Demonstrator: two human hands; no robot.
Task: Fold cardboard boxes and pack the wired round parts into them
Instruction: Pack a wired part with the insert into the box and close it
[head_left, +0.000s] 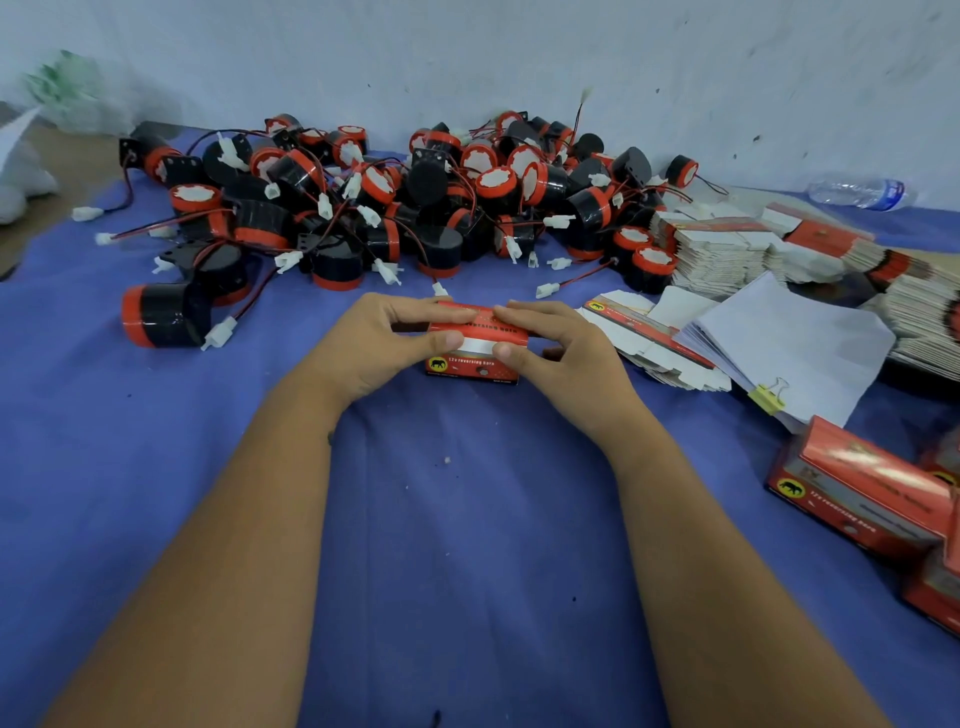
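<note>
A small red cardboard box (475, 358) with an elephant logo stands on the blue cloth at the centre. My left hand (374, 343) grips its left end, fingers over the top flap and thumb on the front. My right hand (561, 348) grips its right end the same way. Behind them lies a big heap of black-and-red wired round parts (415, 197) with white connectors. One round part (163, 314) lies apart at the left.
Stacks of flat unfolded boxes (727, 249) and clipped white papers (789, 348) lie at the right. Folded red boxes (862, 499) sit at the right edge. A water bottle (857, 193) lies by the wall, a plastic bag (72, 93) at far left.
</note>
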